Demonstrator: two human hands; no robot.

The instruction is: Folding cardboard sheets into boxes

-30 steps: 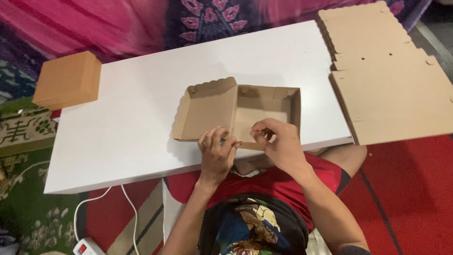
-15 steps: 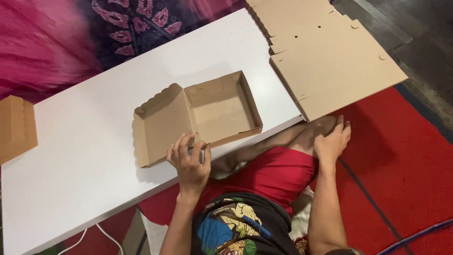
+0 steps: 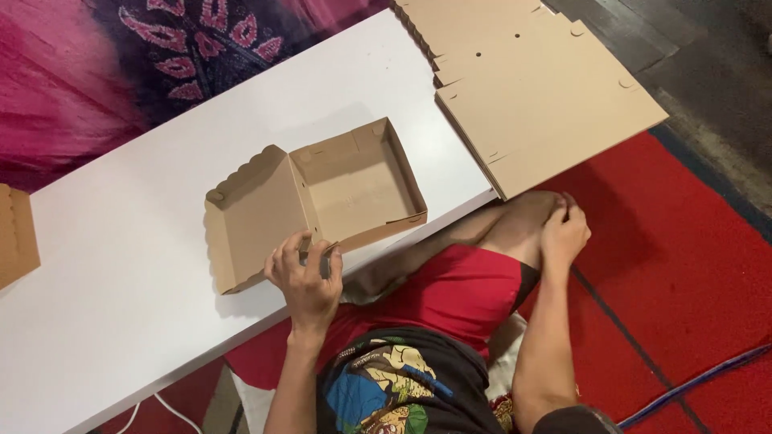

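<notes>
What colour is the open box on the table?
The open box is plain brown cardboard, seen in the head view.

You wear red shorts [image 3: 462, 293] and a black T-shirt [image 3: 402, 386] printed with a colourful cartoon graphic in blue, yellow and green; your arms are bare.

A single head-worn camera looked steeply down from above the person's own torso, close over the long white table [image 3: 145, 297]. It faced forward across an open brown cardboard box [image 3: 354, 189] toward the patterned pink cloth [image 3: 72, 88], the view tilted.
</notes>
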